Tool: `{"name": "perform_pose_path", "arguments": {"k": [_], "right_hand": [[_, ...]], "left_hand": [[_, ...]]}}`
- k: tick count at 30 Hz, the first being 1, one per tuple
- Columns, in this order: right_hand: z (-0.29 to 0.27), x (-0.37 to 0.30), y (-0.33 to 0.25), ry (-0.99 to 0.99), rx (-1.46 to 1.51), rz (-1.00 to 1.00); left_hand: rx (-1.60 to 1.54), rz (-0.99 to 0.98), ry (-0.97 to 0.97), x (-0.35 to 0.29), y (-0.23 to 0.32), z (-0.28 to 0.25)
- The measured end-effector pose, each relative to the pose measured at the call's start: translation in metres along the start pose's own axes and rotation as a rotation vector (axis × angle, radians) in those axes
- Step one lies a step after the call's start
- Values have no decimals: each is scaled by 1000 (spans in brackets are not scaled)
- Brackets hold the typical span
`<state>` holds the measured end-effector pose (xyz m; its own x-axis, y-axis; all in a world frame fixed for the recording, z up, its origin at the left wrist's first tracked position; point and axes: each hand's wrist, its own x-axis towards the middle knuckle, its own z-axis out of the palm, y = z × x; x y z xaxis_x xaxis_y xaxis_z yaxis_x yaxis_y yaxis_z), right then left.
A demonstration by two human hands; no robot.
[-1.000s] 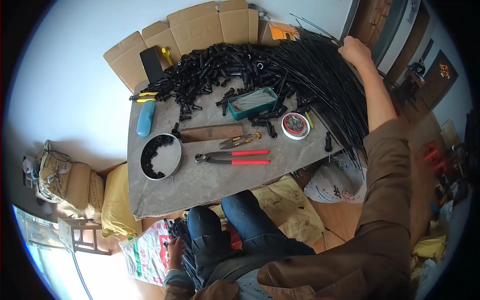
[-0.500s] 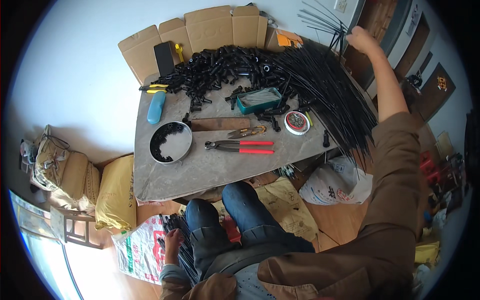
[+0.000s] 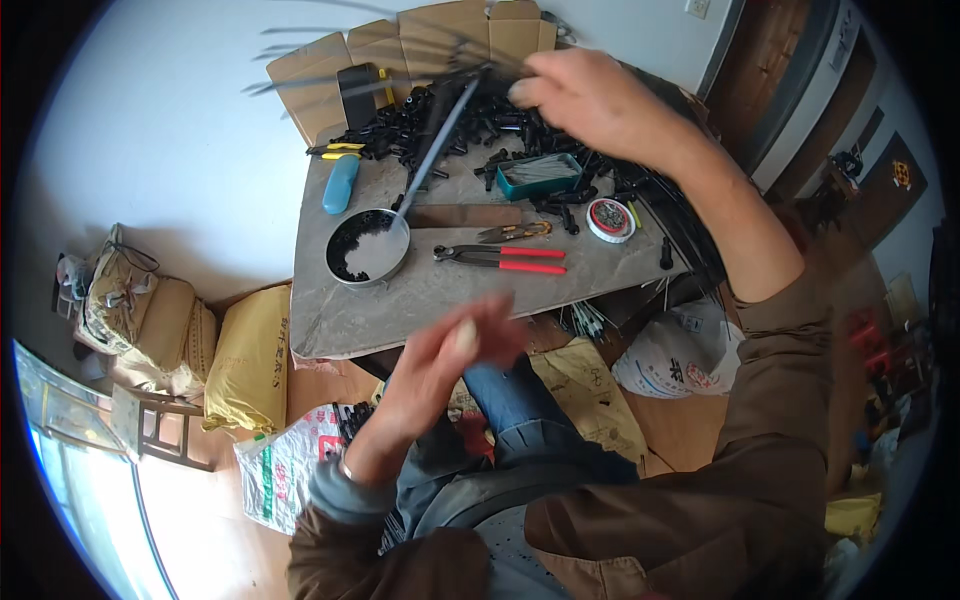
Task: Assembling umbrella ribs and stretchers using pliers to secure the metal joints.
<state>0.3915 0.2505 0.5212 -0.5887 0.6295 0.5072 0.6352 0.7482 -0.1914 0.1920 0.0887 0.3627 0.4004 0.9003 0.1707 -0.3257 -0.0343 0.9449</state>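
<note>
My right hand [image 3: 595, 105] is raised over the far side of the table, closed on a bunch of thin black rods [image 3: 437, 148]. The rods fan out leftward, smeared by motion, and one slants down toward the round metal pan [image 3: 338, 277] of small black pieces. My left hand [image 3: 430, 365] hangs above my lap by the table's front edge. Its fingers are too blurred to read, and nothing plainly shows in it. Nearest to it on the table lie red-handled pincers [image 3: 530, 266] and snips [image 3: 515, 232]. A pile of black tubular parts [image 3: 400, 135] lies behind.
A green box of thin pins [image 3: 540, 188], a round tub [image 3: 610, 220] and a blue case [image 3: 340, 185] sit on the grey table [image 3: 330, 325]. Folded cardboard [image 3: 440, 35] stands along the back. Sacks [image 3: 248, 360] rest on the floor.
My right hand has swung left from the far right corner, carrying the rods across the table. My left hand has risen from the rods beside my leg to above my lap.
</note>
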Motion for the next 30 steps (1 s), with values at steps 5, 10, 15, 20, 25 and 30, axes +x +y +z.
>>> {"name": "perform_pose_path", "arguments": {"k": [5,10,15,20,25,30], "right_hand": [[32,-39,-50,-58,361,-93],[45,-56,-21,-417,884,-19],[81,-73,177,-61,-102,426],[115,-138,327,54,-405,819],[131,-131,324,19,-548,745],[83,-96,297,228,-275,763]], "left_hand": [[-156,290,214,86,36,28],[-287,316,481,104,48,15],[-488,275,271,95,78,-21],[-51,7,316,101,101,-7],[-142,-97,251,120,103,-21],[-234,13,289,155,97,-10]]}}
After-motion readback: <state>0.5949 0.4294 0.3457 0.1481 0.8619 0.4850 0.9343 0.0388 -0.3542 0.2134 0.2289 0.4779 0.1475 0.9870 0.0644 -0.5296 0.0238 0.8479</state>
